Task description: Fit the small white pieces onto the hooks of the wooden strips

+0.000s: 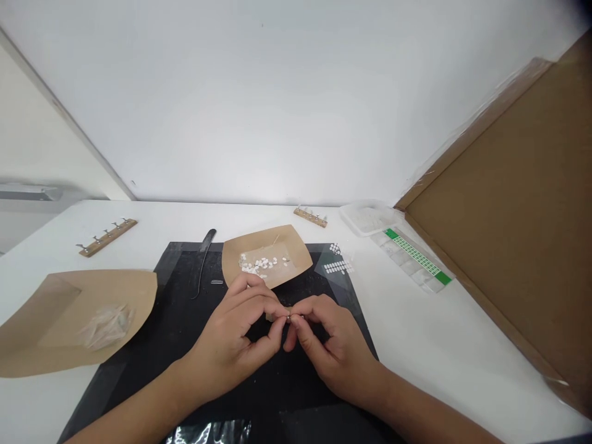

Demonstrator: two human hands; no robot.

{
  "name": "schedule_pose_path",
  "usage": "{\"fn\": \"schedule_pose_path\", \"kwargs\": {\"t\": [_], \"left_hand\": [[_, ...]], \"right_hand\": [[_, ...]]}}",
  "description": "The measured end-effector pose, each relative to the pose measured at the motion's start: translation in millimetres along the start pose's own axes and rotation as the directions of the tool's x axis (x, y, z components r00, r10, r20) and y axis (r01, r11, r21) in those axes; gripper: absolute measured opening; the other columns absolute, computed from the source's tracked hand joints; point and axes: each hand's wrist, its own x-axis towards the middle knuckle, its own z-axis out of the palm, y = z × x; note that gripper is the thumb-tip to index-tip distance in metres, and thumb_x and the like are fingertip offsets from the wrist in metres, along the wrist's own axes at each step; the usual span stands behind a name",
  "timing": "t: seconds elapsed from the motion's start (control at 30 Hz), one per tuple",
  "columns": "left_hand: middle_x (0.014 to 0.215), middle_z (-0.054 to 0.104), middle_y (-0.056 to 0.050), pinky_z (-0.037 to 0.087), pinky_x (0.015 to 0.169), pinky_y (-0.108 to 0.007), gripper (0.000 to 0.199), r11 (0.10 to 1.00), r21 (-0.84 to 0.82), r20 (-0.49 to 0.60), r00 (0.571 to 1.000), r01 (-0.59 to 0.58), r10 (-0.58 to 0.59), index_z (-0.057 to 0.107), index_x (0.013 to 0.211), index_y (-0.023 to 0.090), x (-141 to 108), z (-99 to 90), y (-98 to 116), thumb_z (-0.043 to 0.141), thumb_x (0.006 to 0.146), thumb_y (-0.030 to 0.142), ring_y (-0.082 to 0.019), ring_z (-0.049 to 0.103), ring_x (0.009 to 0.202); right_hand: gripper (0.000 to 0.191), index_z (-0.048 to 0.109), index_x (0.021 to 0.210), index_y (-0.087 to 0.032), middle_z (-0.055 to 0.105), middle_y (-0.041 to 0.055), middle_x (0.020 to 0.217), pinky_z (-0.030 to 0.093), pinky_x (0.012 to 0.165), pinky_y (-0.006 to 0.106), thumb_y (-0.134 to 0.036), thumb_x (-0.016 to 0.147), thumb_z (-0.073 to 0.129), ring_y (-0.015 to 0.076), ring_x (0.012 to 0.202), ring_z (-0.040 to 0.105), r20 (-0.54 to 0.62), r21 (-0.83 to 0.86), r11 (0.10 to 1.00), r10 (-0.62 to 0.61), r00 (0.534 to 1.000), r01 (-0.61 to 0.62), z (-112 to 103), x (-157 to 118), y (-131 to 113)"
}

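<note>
Left hand [238, 330], right hand [340, 342]: fingertips pinching tiny piece [288, 318] | middle tray [289, 239]: white ovals [259, 264] | left-side tray [58, 314]: crumpled clear plastic [108, 325]

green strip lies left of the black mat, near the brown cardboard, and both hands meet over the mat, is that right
The side is wrong: the head view shows the green strip to the right of the black mat. It is near the brown cardboard, and the left hand and right hand do meet over the mat.

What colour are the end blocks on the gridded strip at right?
Green, both ends of the gridded strip; clearest in the head view.
</note>
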Motion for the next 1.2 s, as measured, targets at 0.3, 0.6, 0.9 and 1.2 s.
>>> {"fn": "schedule_pose_path", "kwargs": {"t": [0.3, 0.6, 0.9, 1.2], "left_hand": [[0.08, 0.071, 0.001, 0.048, 0.087, -0.035, 0.014, 0.999, -0.025, -0.009, 0.999, 0.041, -0.041, 0.07, 0.091, 0.021, 1.5, 0.2, 3.4, 0.065, 0.095, 0.008, -0.016, 0.061, 0.081], [0.077, 0.071, 0.001, 0.049, 0.081, -0.032, 0.014, 0.976, -0.156, 0.047, 0.988, 0.153, -0.148, 0.071, 0.088, 0.021, 1.2, -3.3, 2.3, 0.065, 0.095, 0.011, -0.017, 0.06, 0.083], [0.081, 0.072, 0.0, 0.05, 0.083, -0.032, 0.012, 0.939, -0.241, 0.097, 0.969, 0.245, -0.228, 0.073, 0.09, 0.022, -1.2, -4.0, -0.3, 0.066, 0.096, 0.013, -0.017, 0.06, 0.087], [0.081, 0.073, -0.001, 0.05, 0.084, -0.032, 0.012, 0.893, -0.331, 0.149, 0.951, 0.305, -0.27, 0.074, 0.089, 0.021, -1.1, -6.6, -0.3, 0.067, 0.097, 0.015, -0.016, 0.063, 0.083]], "right_hand": [[0.014, 0.065, 0.102, -0.024, 0.077, -0.0043, 0.078, 0.046, 0.08, 0.031, -0.029, 0.109, 0.055, 0.0142, 0.074, 0.071, 0.051, 0.067, 0.994, 0.083, 0.995, -0.086, 0.7, -1.1, -1.0], [0.021, 0.066, 0.102, -0.024, 0.077, -0.0023, 0.076, 0.049, 0.079, 0.03, -0.037, 0.111, 0.053, 0.0155, 0.077, 0.071, 0.113, 0.171, 0.969, 0.161, 0.98, -0.179, -2.0, -1.3, -3.9], [0.026, 0.065, 0.105, -0.021, 0.076, -0.0017, 0.074, 0.05, 0.069, 0.025, -0.042, 0.112, 0.052, 0.0125, 0.069, 0.068, 0.176, 0.34, 0.902, 0.218, 0.96, -0.267, -2.1, -0.1, -4.2], [0.029, 0.066, 0.105, -0.02, 0.076, -0.0004, 0.073, 0.047, 0.063, 0.025, -0.046, 0.11, 0.054, 0.0127, 0.066, 0.065, 0.228, 0.425, 0.845, 0.247, 0.942, -0.325, -3.6, 0.4, -6.0]]}}
